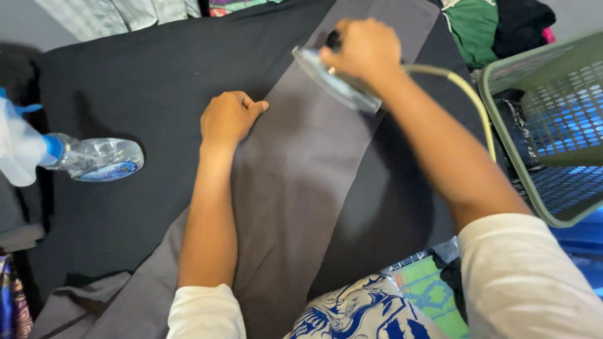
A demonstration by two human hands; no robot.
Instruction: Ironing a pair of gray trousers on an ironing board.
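Observation:
A long grey garment [295,182] lies stretched over a black cloth [151,81] that covers the work surface. My left hand [228,117] presses its curled fingers on the garment's left edge, holding nothing. My right hand [364,50] grips the dark handle of a clothes iron [336,81], which rests tilted on the grey garment further away. The iron's pale cord [468,94] runs off to the right past my forearm.
A clear spray bottle [94,158] with a blue neck lies on the black cloth at the left. A green perforated laundry basket [553,125] stands at the right. Folded and piled clothes [496,25] sit at the far edge. A patterned cloth [358,311] is near my body.

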